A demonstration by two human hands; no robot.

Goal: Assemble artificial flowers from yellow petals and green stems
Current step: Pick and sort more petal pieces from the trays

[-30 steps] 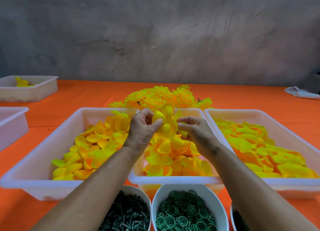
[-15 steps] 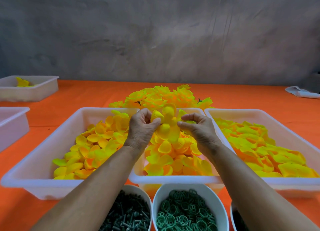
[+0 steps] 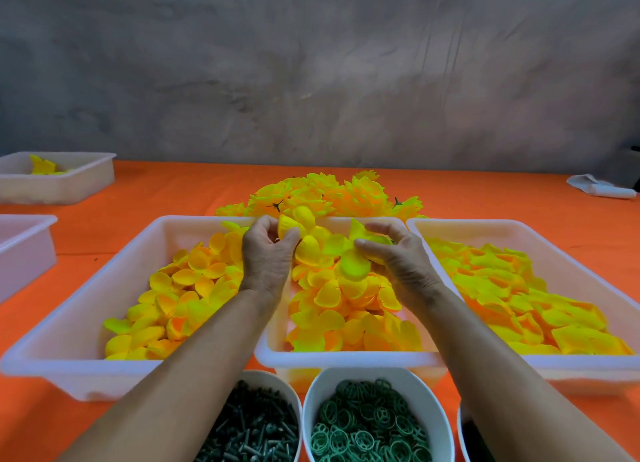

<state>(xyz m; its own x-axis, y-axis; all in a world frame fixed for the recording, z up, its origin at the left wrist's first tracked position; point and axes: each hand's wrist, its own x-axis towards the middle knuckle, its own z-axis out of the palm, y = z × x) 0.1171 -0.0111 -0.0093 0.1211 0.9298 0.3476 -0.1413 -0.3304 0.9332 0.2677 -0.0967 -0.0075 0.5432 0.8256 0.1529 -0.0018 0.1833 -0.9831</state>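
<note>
Here, from the head view, both hands work above the middle tray (image 3: 346, 357), where the loose yellow petals are close to reach. The left hand (image 3: 266, 257) curls its fingers around a half-built flower (image 3: 304, 234), thumb and forefinger pinching near its centre, probably to keep the layers from sliding apart. The right hand (image 3: 398, 257) pinches a petal piece (image 3: 367, 236) between thumb and fingertips, held just beside the flower, likely so it can be threaded on next. The flower hangs above the far end of the middle tray, not resting in it.

Trays of petals sit to the left (image 3: 86, 323) and right (image 3: 571, 278), seemingly sorted by shape so each layer has its own supply. Behind them a heap of finished flowers (image 3: 332, 191) lies on the orange bench (image 3: 173, 191). Near the person, one bowl holds dark stems (image 3: 252, 427) and another green rings (image 3: 367, 423), handy for the next flower. Whether a stem already sits inside the held flower, I cannot tell.
</note>
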